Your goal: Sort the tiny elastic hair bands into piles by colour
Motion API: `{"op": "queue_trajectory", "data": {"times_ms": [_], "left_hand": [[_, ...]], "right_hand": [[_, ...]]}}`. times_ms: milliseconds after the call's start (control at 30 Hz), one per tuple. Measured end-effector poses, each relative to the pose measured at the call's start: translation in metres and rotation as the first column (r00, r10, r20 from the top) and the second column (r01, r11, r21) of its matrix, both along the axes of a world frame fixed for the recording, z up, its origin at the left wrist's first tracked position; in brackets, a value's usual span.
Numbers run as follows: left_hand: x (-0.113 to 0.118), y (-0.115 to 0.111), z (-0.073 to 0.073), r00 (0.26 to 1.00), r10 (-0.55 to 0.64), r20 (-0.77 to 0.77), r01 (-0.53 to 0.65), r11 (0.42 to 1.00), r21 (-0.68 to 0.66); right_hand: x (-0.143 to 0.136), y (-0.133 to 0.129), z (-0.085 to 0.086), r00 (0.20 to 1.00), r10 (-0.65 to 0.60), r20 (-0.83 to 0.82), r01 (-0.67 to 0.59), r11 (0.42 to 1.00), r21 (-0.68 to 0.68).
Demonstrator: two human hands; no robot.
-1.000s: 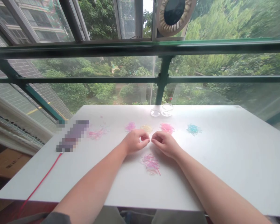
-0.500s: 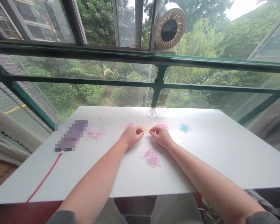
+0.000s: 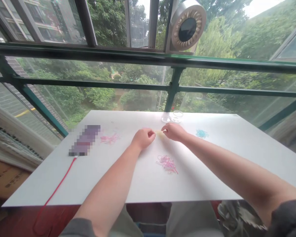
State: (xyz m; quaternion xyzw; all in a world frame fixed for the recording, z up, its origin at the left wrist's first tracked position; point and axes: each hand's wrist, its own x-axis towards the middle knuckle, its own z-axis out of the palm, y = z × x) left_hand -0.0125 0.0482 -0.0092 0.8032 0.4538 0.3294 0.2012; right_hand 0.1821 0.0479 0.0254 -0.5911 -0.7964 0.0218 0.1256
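Fingers (image 3: 151, 134) curled inward on your left hand (image 3: 141, 139) and right hand (image 3: 175, 132), their grip impossible to tell, flank the yellow strands (image 3: 160, 133) on the counter (image 3: 148, 184), presumably keeping small pieces within reach of both.

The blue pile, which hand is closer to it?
Right. The right hand is just left of the blue pile, with a gap between them. The left hand is farther away, on the other side of the yellow pile.
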Motion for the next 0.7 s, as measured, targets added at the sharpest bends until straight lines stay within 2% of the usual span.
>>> {"op": "queue_trajectory", "data": {"times_ms": [100, 167, 267, 367, 500, 600, 700], "left_hand": [[0.000, 0.000, 0.002, 1.000, -0.010, -0.009, 0.010, 1.000, 0.008], [0.000, -0.001, 0.004, 0.999, -0.037, -0.011, 0.037, 0.999, 0.007], [0.002, -0.002, 0.007, 0.992, -0.124, -0.037, 0.124, 0.992, -0.006], [0.005, -0.004, 0.010, 0.965, -0.251, -0.072, 0.245, 0.966, -0.085], [0.008, -0.012, 0.015, 0.900, -0.410, -0.147, 0.372, 0.899, -0.229], [0.006, -0.017, 0.019, 0.875, -0.449, -0.180, 0.386, 0.873, -0.299], [0.005, -0.019, 0.022, 0.866, -0.463, -0.190, 0.384, 0.858, -0.341]], "right_hand": [[0.015, -0.007, 0.017, 0.997, 0.078, 0.021, -0.078, 0.997, -0.026], [0.029, -0.015, 0.026, 0.997, 0.075, -0.007, -0.075, 0.997, -0.022], [0.049, -0.037, 0.030, 0.994, 0.071, -0.084, -0.077, 0.995, -0.067], [0.059, -0.074, 0.022, 0.984, 0.102, -0.145, -0.131, 0.971, -0.200], [0.051, -0.127, 0.002, 0.962, 0.084, -0.258, -0.164, 0.938, -0.306], [0.039, -0.147, -0.011, 0.954, 0.029, -0.297, -0.110, 0.959, -0.261], [0.030, -0.153, -0.022, 0.936, -0.017, -0.351, -0.051, 0.981, -0.184]]}}
